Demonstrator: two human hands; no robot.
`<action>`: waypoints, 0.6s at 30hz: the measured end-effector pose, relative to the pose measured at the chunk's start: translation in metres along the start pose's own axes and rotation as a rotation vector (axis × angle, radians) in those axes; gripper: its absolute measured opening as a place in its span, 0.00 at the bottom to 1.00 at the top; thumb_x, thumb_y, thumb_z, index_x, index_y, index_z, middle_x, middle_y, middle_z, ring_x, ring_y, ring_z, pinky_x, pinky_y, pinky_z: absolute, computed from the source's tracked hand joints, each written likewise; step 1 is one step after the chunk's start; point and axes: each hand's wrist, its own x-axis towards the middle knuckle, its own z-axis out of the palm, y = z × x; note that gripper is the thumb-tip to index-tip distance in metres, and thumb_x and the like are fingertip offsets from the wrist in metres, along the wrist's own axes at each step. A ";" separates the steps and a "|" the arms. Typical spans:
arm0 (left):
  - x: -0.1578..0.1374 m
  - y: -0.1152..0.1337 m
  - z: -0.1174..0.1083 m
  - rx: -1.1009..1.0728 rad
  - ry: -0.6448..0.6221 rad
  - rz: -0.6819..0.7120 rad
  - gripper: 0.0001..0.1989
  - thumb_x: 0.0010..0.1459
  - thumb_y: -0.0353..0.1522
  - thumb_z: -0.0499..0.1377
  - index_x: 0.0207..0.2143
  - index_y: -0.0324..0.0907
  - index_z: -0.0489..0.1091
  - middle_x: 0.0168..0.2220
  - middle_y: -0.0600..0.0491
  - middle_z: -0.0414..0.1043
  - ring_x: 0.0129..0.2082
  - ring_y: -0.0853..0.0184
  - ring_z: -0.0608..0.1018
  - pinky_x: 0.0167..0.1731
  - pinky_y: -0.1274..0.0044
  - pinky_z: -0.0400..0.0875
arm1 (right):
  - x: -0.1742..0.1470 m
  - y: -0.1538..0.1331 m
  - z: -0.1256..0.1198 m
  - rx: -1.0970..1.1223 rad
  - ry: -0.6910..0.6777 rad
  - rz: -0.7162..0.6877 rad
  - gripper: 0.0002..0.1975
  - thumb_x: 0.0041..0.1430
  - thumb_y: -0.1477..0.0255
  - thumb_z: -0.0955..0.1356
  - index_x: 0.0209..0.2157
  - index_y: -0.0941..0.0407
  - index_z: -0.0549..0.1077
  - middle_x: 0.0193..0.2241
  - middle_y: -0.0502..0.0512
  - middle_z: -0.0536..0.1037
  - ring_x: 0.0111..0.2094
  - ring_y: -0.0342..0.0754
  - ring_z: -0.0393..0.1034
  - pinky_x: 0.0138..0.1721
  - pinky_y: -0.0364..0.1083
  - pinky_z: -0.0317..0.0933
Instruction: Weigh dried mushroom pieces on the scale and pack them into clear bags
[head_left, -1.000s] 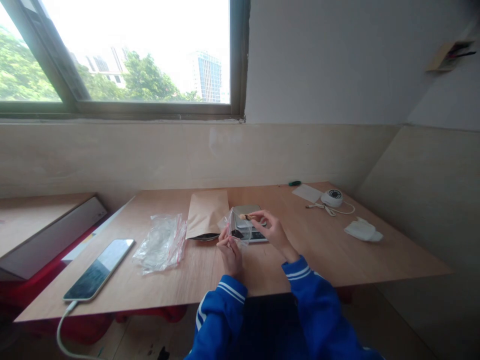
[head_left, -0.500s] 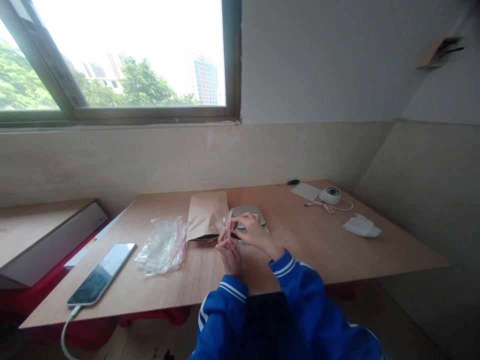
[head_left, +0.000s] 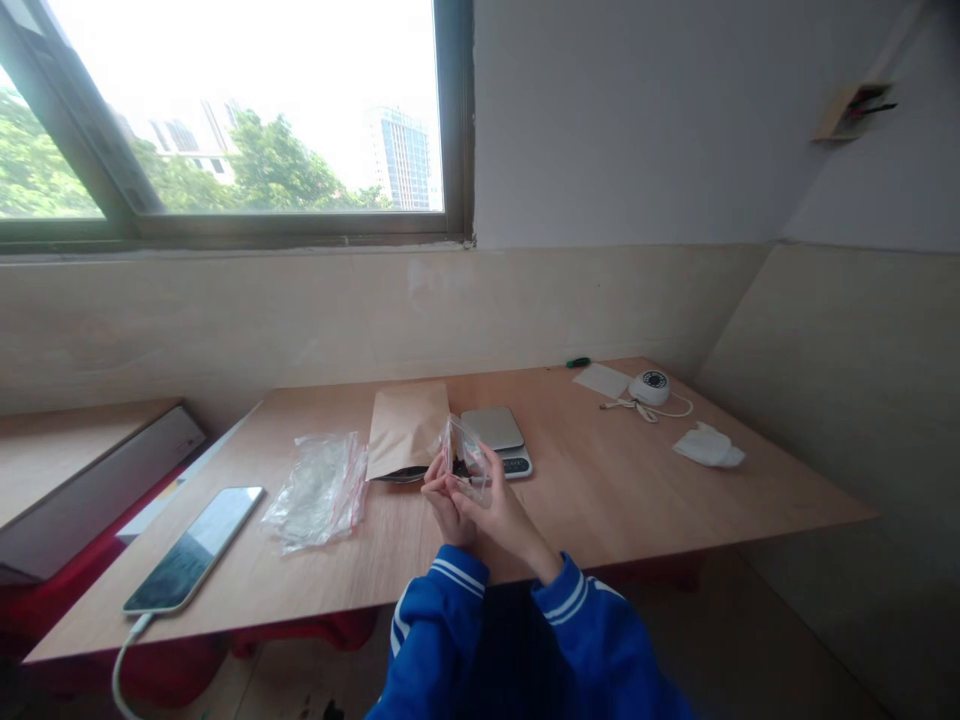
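Between my hands is a small clear zip-lock bag [head_left: 474, 462] with a reddish line along its edge. My left hand [head_left: 450, 512] pinches the bag near its left side. My right hand [head_left: 504, 510] is closed on its right side, thumb toward the left fingers. Directly behind the bag sits a kitchen scale [head_left: 495, 428] with a grey plate and a button panel. A brown paper pouch [head_left: 409, 425] lies just left of the bag, its dark mouth toward me. Further left is a pile of clear zip-lock bags [head_left: 315, 492] with red seal strips.
A phone [head_left: 193, 552] with a charging cable lies at the table's [head_left: 600, 500] left front. Toward the right are a white dome camera [head_left: 649, 386] with its cable, a crumpled white tissue [head_left: 709, 446], a paper sheet [head_left: 602, 380] and a green-handled screwdriver [head_left: 577, 362].
My right hand has moved down and turned, from fingers across the bag's top to gripping its right side. More of the scale shows now. The view has shifted slightly.
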 end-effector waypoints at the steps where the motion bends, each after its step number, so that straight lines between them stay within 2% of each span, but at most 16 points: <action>1: 0.001 0.001 -0.001 -0.014 -0.044 0.032 0.06 0.64 0.37 0.49 0.39 0.45 0.60 0.56 0.46 0.60 0.57 0.57 0.67 0.49 0.63 0.68 | 0.001 -0.001 0.001 0.040 0.013 -0.016 0.36 0.56 0.62 0.69 0.61 0.50 0.48 0.58 0.63 0.63 0.55 0.53 0.65 0.54 0.56 0.61; 5: 0.007 0.010 -0.004 0.000 -0.169 0.145 0.08 0.64 0.34 0.47 0.42 0.43 0.63 0.57 0.44 0.61 0.57 0.58 0.68 0.52 0.61 0.65 | 0.005 -0.007 -0.010 0.095 0.077 -0.056 0.22 0.62 0.62 0.62 0.56 0.50 0.55 0.51 0.60 0.72 0.52 0.50 0.68 0.54 0.53 0.61; 8: 0.013 0.012 -0.006 0.146 -0.098 0.142 0.11 0.64 0.35 0.48 0.46 0.42 0.63 0.56 0.42 0.62 0.57 0.59 0.66 0.55 0.62 0.62 | 0.003 -0.016 -0.029 0.081 0.140 -0.028 0.15 0.63 0.61 0.61 0.50 0.51 0.61 0.45 0.57 0.75 0.47 0.50 0.72 0.49 0.51 0.65; 10: 0.016 0.010 -0.007 0.232 -0.019 0.084 0.15 0.63 0.37 0.50 0.50 0.41 0.62 0.57 0.41 0.60 0.59 0.59 0.64 0.57 0.63 0.59 | 0.001 -0.022 -0.041 0.071 0.153 -0.012 0.14 0.62 0.60 0.62 0.47 0.52 0.62 0.43 0.57 0.76 0.45 0.51 0.73 0.47 0.50 0.67; 12: 0.018 0.006 -0.008 0.247 -0.025 -0.030 0.19 0.62 0.39 0.49 0.52 0.40 0.62 0.56 0.41 0.62 0.57 0.59 0.66 0.56 0.65 0.60 | 0.000 -0.026 -0.050 0.068 0.108 -0.006 0.15 0.61 0.60 0.63 0.46 0.52 0.63 0.41 0.57 0.77 0.45 0.51 0.73 0.47 0.50 0.67; 15: 0.018 0.004 -0.010 0.223 -0.173 -0.216 0.17 0.63 0.42 0.48 0.44 0.42 0.67 0.45 0.46 0.71 0.46 0.62 0.74 0.48 0.70 0.67 | 0.001 -0.020 -0.060 0.071 0.043 0.012 0.16 0.60 0.59 0.64 0.45 0.53 0.64 0.39 0.57 0.79 0.44 0.51 0.74 0.47 0.51 0.66; 18: 0.018 0.005 -0.010 0.229 -0.219 -0.284 0.15 0.61 0.44 0.50 0.36 0.42 0.68 0.34 0.52 0.73 0.35 0.65 0.75 0.39 0.74 0.69 | 0.002 0.001 -0.064 0.073 0.158 0.031 0.15 0.57 0.57 0.66 0.39 0.54 0.65 0.36 0.57 0.80 0.43 0.52 0.74 0.46 0.51 0.66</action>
